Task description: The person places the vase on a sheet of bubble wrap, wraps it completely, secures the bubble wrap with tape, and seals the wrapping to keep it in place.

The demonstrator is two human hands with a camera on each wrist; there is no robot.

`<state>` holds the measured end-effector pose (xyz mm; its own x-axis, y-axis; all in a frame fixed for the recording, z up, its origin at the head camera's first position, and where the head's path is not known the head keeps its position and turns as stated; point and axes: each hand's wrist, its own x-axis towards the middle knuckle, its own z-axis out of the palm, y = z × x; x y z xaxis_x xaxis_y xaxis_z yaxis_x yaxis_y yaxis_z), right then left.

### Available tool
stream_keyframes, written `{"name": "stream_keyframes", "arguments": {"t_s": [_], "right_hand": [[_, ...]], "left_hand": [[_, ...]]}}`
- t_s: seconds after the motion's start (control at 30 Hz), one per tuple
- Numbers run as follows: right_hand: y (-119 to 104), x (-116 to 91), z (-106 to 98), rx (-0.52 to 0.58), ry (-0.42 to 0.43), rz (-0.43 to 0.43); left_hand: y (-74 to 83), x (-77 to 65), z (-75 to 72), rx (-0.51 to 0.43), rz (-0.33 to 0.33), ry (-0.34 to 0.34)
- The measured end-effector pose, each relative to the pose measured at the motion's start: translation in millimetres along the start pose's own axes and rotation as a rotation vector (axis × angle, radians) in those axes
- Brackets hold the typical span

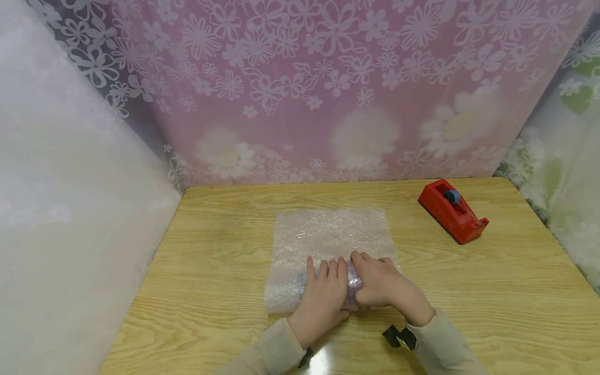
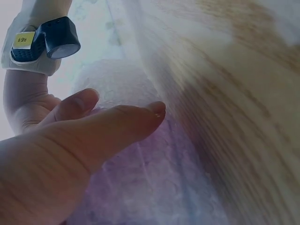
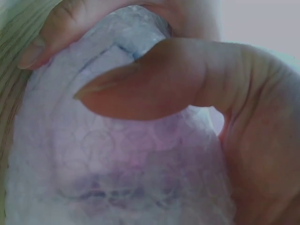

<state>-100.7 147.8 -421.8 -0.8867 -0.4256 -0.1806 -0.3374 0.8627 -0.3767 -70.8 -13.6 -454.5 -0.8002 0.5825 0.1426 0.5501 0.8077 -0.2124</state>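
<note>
A purple object wrapped in bubble wrap (image 1: pixel 353 284) lies across the near part of a flat bubble wrap sheet (image 1: pixel 330 229). My left hand (image 1: pixel 322 299) grips this bundle from the left, fingers over its top and thumb on the near side. From the right, my right hand (image 1: pixel 379 281) holds its other part, fingers over the far side. In the left wrist view the left thumb (image 2: pixel 112 131) lies along the clear wrap. The right thumb (image 3: pixel 136 89) presses on the bundle in the right wrist view, where dark lines of the object show through the layers.
A red tape dispenser (image 1: pixel 452 211) with a small blue-black roll stands at the back right of the wooden table (image 1: pixel 211 250). Behind the table hangs a pink flowered curtain (image 1: pixel 290 120), with pale curtains at both sides. Dark camera straps are on both wrists.
</note>
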Motion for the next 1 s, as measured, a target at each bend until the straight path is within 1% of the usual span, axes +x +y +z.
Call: {"name": "stream_keyframes", "arguments": {"t_s": [0.2,0.37,0.5,0.77,1.0], "right_hand": [[1.7,-0.6,-0.9,0.014,-0.021,-0.023],[3.5,-0.5,-2.9,0.034,-0.046,-0.035],[5.7,0.0,-4.1,0.057,-0.071,-0.036],[11.2,1.8,-3.7,0.125,-0.149,-0.03],[16.8,3.0,-5.3,0.215,-0.218,-0.029]], "left_hand": [[0.2,-0.5,0.9,-0.037,-0.003,-0.011],[0.1,1.7,3.3,-0.065,-0.002,-0.022],[-0.8,4.1,3.9,-0.068,0.007,-0.035],[-4.0,7.0,4.0,-0.073,0.036,0.005],[-4.7,8.8,1.0,-0.088,0.048,-0.007]]}}
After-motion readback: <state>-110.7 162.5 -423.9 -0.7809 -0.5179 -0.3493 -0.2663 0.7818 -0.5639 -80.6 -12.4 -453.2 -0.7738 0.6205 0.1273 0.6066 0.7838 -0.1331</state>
